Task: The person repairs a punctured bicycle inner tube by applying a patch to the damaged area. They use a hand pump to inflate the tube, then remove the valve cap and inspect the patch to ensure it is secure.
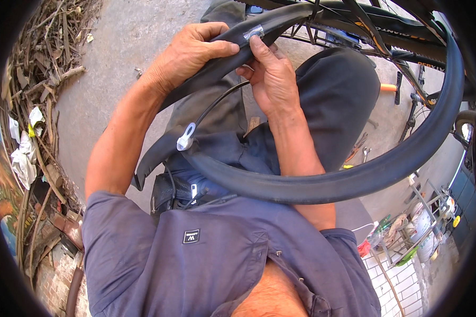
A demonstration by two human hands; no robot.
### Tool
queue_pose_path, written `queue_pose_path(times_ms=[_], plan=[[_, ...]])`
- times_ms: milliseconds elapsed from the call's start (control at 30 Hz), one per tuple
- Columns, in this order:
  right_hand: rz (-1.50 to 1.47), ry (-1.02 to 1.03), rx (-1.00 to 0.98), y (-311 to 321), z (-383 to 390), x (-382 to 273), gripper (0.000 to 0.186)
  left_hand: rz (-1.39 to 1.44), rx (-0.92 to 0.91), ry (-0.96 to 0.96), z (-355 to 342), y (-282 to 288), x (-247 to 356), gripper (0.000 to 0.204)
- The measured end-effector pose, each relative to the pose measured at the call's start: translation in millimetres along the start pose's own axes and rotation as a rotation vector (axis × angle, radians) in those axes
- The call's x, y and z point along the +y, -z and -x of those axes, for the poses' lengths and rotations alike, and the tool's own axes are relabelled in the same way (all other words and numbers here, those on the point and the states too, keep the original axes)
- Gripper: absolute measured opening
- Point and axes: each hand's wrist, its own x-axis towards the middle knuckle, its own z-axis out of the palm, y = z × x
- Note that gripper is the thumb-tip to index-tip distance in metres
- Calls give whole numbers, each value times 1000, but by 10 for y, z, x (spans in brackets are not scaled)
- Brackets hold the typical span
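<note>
Across my lap lies a black bicycle inner tube [322, 187], swinging in a wide loop out to the right and up to my hands. A small shiny patch [254, 33] sits on its upper stretch. My left hand [198, 50] is closed around the tube just left of the patch, thumb on top. My right hand [272, 71] pinches the tube from the other side, its thumb pressed on the patch's near edge; some of its fingers are hidden behind the tube. Below my hands, a pale plastic loop [185, 138] hangs on a thin black cable by the tube.
A black bicycle [375, 31] fills the upper right, close to the tube. An orange-handled tool [388, 87], pliers [358, 145] and a wrench [366, 154] lie on the concrete floor. Sticks [50, 68] are heaped at left. A metal rack [402, 243] with mixed items stands lower right.
</note>
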Motion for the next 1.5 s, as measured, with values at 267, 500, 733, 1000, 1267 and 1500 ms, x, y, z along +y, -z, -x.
queue_pose_path(times_ms=[267, 500, 733, 1000, 1267, 1500], plan=[[-5, 36, 70, 72, -39, 30, 10, -12, 59, -28, 66, -147, -31, 15], [88, 52, 37, 113, -48, -36, 9, 33, 58, -60, 9, -191, 4, 20], [16, 43, 86, 73, -11, -83, 14, 73, 115, -55, -23, -220, 44, 24], [182, 168, 187, 73, -22, -109, 13, 206, 67, 29, -80, -272, 42, 24], [150, 181, 191, 37, -10, -49, 12, 98, 118, -14, -187, -267, -29, 15], [283, 186, 218, 9, 11, -106, 10, 112, 148, -27, -220, -302, -63, 15]])
